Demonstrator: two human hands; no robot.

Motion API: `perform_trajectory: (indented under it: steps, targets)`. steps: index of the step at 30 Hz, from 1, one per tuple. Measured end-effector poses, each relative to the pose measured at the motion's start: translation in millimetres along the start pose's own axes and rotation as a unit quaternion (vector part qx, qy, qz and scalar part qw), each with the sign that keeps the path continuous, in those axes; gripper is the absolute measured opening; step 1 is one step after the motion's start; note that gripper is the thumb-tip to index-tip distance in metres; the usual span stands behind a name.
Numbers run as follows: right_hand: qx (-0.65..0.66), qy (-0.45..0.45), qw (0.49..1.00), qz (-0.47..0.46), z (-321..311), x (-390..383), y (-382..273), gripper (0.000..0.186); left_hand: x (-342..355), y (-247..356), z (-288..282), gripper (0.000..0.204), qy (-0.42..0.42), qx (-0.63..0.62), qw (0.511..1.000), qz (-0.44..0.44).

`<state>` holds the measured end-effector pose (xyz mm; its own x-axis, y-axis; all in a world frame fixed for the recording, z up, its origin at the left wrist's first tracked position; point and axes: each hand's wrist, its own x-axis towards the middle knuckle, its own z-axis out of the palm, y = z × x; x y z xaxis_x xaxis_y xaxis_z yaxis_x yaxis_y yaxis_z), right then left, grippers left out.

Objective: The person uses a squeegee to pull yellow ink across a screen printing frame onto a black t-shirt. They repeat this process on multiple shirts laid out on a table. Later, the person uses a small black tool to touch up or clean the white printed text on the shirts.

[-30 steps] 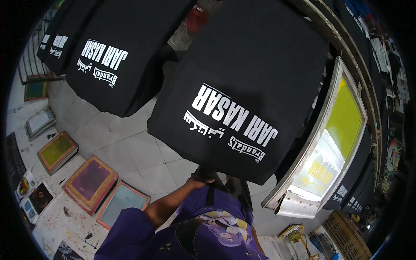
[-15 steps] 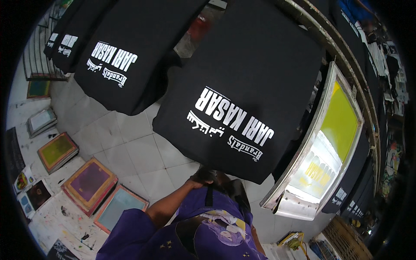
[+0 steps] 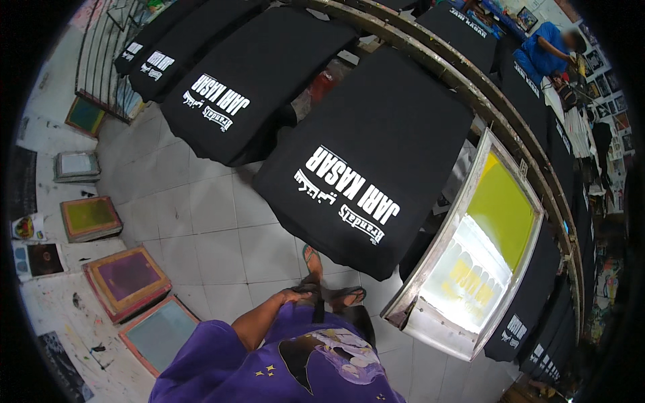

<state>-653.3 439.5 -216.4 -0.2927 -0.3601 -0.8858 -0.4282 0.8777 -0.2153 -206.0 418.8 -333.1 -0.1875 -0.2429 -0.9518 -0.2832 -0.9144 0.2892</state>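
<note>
At the left edge of the floor you have framed screens: one yellow-green (image 3: 91,215), one purple (image 3: 126,275) and one blue-grey (image 3: 161,332). Next comes a black shirt (image 3: 248,60) with white print. Your left hand (image 3: 295,295) is low at your waist, against dark clothing; I cannot tell how far it is open, or if it grips anything. Your right hand is out of view. The middle shirt (image 3: 383,121) lies spread, its white print close to its near edge. On its right, a large framed screen (image 3: 507,215) has its upper end beside the long rail (image 3: 463,74). Farther right, a person in blue (image 3: 547,47) works.
</note>
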Motion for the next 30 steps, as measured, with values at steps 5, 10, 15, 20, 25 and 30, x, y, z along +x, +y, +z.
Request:
perform_trajectory:
  steps: [5,10,15,20,25,30]
  targets:
    - [-0.011,-0.019,0.999,-0.025,-36.0,22.6,16.9,0.059,40.3,-43.0,38.5,0.114,-0.008,-0.087,0.991,-0.104]
    - [-0.003,-0.056,0.998,-0.041,-68.4,53.1,43.4,0.059,114.4,-89.7,79.1,0.101,0.031,-0.092,0.985,-0.144]
    - [-0.011,-0.074,0.996,-0.046,-107.7,86.6,70.0,0.058,21.2,-12.4,149.8,0.092,0.195,0.062,0.978,0.051]
    - [-0.035,-0.121,0.992,-0.029,-139.0,111.3,91.0,0.058,-12.8,-11.8,201.3,0.078,0.276,0.095,0.956,0.043]
    - [-0.077,-0.141,0.984,-0.077,-174.5,172.3,119.4,0.057,-21.2,-20.0,226.0,0.074,0.311,0.092,0.945,0.033]
    - [0.138,-0.057,0.989,-0.021,-193.3,230.1,130.7,0.058,-28.9,-28.8,228.7,0.077,0.290,0.107,0.950,0.038]
